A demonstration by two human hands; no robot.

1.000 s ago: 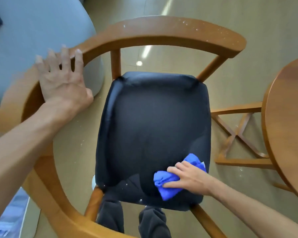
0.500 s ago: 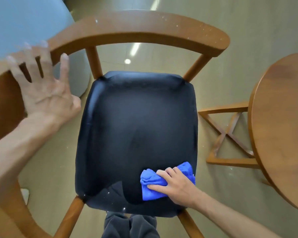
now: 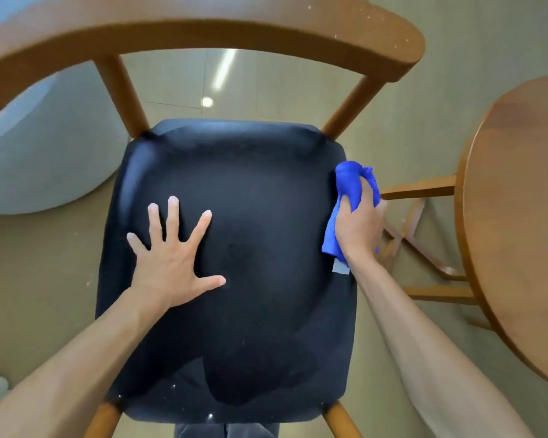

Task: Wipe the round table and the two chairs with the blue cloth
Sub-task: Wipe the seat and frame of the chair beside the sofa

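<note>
The work is on one chair: the right hand grips the bunched blue cloth at the right edge of the black seat, fingers curled round it, while the left hand rests flat on the seat, fingers spread. White specks show on the curved wooden backrest and the seat's near edge, so this chair looks unfinished. The round desk stands just right; whether it is wiped cannot be told, and no second chair shows.

Lighting: bright, even, soft shadows. Ceiling-light glare on floor at 12 o'clock. Distortion: strong wide-angle bowing at edges. Blur: chair backrest, 11 o'clock, soft.
</note>
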